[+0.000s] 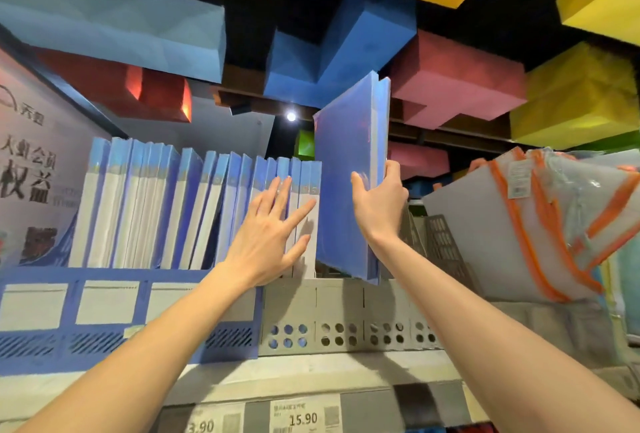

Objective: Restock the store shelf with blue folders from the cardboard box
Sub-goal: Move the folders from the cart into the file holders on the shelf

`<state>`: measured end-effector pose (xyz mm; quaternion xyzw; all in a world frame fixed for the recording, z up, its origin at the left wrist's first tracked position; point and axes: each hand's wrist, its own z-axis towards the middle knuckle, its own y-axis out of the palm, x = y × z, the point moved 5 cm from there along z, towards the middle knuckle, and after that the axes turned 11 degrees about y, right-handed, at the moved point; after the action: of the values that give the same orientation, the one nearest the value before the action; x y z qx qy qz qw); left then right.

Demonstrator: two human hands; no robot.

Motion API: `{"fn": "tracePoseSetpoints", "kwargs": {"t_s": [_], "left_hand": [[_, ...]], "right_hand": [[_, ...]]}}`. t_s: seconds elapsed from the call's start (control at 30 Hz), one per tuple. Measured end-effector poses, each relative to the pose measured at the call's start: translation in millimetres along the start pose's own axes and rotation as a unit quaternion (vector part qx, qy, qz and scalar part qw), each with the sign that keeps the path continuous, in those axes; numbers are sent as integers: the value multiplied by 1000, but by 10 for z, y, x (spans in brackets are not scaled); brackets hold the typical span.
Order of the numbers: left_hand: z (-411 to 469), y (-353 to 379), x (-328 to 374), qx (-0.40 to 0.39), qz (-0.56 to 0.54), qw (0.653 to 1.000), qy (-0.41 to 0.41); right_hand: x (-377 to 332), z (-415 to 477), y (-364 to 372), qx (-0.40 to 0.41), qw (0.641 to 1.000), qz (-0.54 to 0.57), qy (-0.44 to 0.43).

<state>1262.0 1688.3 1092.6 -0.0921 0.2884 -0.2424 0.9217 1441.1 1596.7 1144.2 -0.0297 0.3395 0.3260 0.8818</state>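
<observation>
A row of blue folders (166, 204) stands upright on the store shelf (311, 373), held in a blue rack (104, 321) and a grey rack (346, 321). My left hand (273, 235) presses with straight, spread fingers against the rightmost folders of the row. My right hand (377, 204) grips the spine edge of one blue folder (346, 183), which is upright, slightly tilted, with its lower end inside the grey rack just right of the row. The cardboard box is out of view.
Clear pouches with orange trim (540, 224) lean at the right, beside a dark grey mesh file holder (443, 245). Price tags (301, 417) line the shelf's front edge. Coloured blocks (460, 72) hang overhead. A printed sign (27, 169) stands at the left.
</observation>
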Motion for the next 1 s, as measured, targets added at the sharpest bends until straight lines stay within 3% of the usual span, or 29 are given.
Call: {"fn": "tracePoseSetpoints", "kwargs": {"t_s": [0.53,1.0], "left_hand": [[-111,216,21,5,72,997,-6],[-123,245,20,-7,92,996,-13]], "right_hand": [[396,167,410,-14,997,66,-32],[782,-23,581,-52,997,45,32]]}}
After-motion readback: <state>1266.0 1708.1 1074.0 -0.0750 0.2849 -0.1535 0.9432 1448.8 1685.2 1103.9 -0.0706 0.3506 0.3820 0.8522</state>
